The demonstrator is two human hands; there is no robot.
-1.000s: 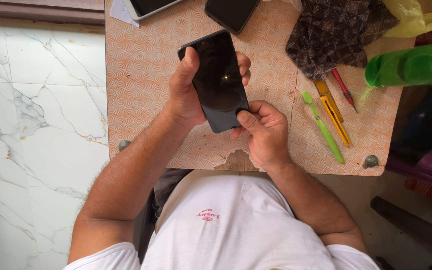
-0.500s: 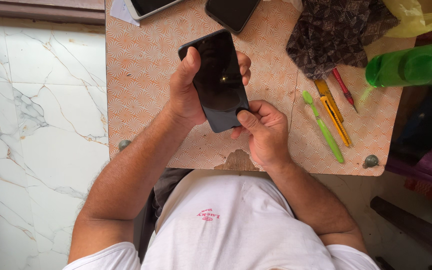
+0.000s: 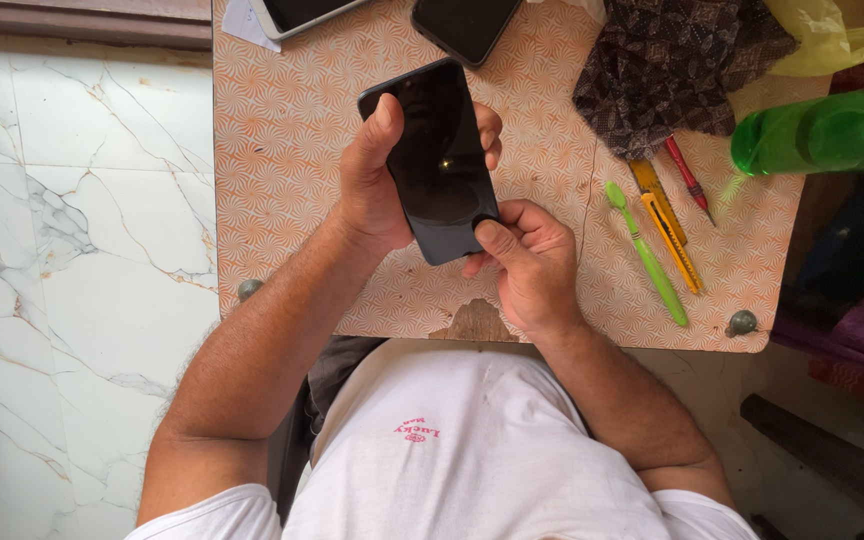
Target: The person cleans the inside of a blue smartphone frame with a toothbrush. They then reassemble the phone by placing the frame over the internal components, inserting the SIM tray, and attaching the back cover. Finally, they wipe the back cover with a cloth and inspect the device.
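Fingers of the left hand [image 3: 372, 195] wrap the long edges of a black smartphone [image 3: 437, 160], thumb along its near side and fingertips showing past the far side, so the hand is clamped on it and holds it above the worktop [image 3: 282, 150]. The right hand [image 3: 527, 265] is curled at the phone's lower corner, its thumb pressed on the glass there and its fingers tucked under the edge. The phone is a flat rounded rectangle with a dark glossy face that carries one small glint of light.

The worktop has an orange and cream pinwheel-patterned laminate, chipped to bare wood at its near edge just beside the right wrist. Well right of the hands lie a slim green toothbrush [image 3: 647, 255], a yellow utility knife [image 3: 667, 225] and a red pen [image 3: 687, 178], close together. Above them sits a crumpled dark patterned cloth [image 3: 672, 65], and a translucent green plastic bottle [image 3: 822, 130] lies on its side at the right edge. A second dark phone [image 3: 464, 25] rests flat at the far edge.
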